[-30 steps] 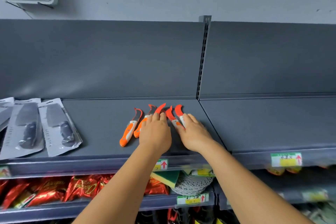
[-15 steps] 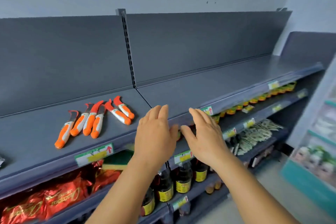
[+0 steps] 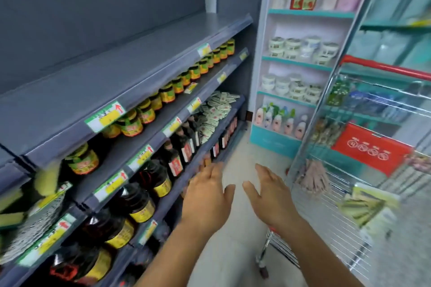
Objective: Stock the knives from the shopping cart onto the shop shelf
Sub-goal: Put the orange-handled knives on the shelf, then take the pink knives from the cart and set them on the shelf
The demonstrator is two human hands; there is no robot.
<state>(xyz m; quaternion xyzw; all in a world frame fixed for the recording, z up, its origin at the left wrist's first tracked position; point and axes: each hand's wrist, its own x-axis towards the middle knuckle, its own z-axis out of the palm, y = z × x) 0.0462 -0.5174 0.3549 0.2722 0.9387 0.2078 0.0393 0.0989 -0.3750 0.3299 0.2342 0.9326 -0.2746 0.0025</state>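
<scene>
The grey top shelf [image 3: 130, 77] runs along the left, bare in the stretch I see; the orange knives are out of view. A wire shopping cart [image 3: 331, 193] with a red handle stands at the right, holding blurred packets; I cannot make out knives in it. My left hand [image 3: 207, 196] hovers in front of the lower shelves with fingers straight and holds nothing. My right hand [image 3: 270, 193] is beside it, fingers spread, empty, just left of the cart's wire side.
Lower shelves [image 3: 149, 147] hold jars with green lids, dark sauce bottles and sachets. A teal-and-white rack [image 3: 298, 63] with tubs and ketchup bottles stands at the aisle's far end. Bare floor [image 3: 235, 251] lies between shelf and cart.
My view has swung right, away from the orange knives toward the cart. Both hands left the knives on the shelf and now hang empty lower down, near the cart.
</scene>
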